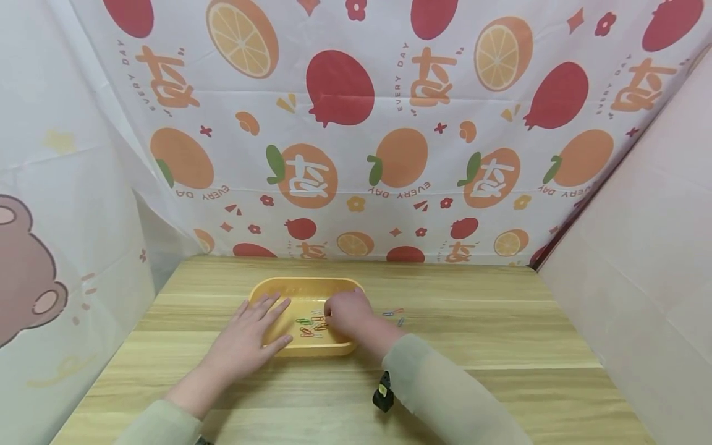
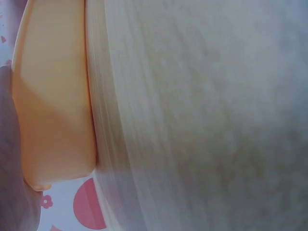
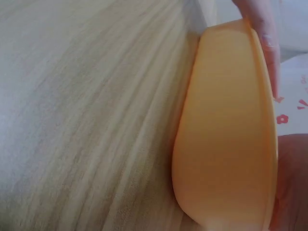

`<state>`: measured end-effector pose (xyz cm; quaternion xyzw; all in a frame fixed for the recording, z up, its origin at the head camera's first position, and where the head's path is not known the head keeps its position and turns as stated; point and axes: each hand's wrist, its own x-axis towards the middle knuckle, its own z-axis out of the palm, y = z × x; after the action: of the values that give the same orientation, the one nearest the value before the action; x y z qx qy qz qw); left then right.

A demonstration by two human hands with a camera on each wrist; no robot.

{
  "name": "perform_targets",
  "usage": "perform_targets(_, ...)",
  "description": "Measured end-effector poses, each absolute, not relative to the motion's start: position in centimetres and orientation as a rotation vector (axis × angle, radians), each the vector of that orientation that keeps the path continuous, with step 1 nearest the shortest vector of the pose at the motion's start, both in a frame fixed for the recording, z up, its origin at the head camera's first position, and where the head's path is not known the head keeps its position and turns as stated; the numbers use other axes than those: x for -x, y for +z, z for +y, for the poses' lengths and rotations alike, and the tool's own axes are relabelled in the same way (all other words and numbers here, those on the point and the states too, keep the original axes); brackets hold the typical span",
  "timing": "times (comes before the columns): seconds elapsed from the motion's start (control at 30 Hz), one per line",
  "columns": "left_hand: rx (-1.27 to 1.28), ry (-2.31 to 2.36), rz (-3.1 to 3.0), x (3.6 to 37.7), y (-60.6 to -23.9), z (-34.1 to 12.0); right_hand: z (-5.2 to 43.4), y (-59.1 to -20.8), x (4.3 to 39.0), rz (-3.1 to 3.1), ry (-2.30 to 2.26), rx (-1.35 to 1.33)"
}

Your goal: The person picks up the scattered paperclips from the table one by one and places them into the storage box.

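Note:
A shallow yellow plastic tray (image 1: 311, 351) sits on the table, with several coloured paper clips (image 1: 306, 332) lying on its floor. My left hand (image 1: 250, 337) rests over the tray's left rim, its fingers spread and straight. Inside the right part of the tray, my right hand (image 1: 351, 312) reaches down among the clips with curled fingers. Its fingertips are hidden, so whether a clip is pinched does not show. Both wrist views show mainly the tray's outer wall (image 2: 55, 96), with part of a hand at the rim.
A few loose paper clips (image 1: 393, 313) lie on the wooden table (image 1: 473, 346) to the right of the tray. A fruit-print cloth (image 1: 356, 148) hangs behind the table, and pale cloths hang at both sides. A black strap (image 1: 383, 393) hangs by the right sleeve.

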<state>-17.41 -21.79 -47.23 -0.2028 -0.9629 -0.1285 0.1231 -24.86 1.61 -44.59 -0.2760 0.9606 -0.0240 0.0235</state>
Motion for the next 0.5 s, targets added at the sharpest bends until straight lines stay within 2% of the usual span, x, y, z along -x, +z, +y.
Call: perform_targets(0.5,0.591,-0.377,-2.806,17.3,-47.1,-21.6,4.2,-43.7,24.7,2.898,-0.704,0.79)
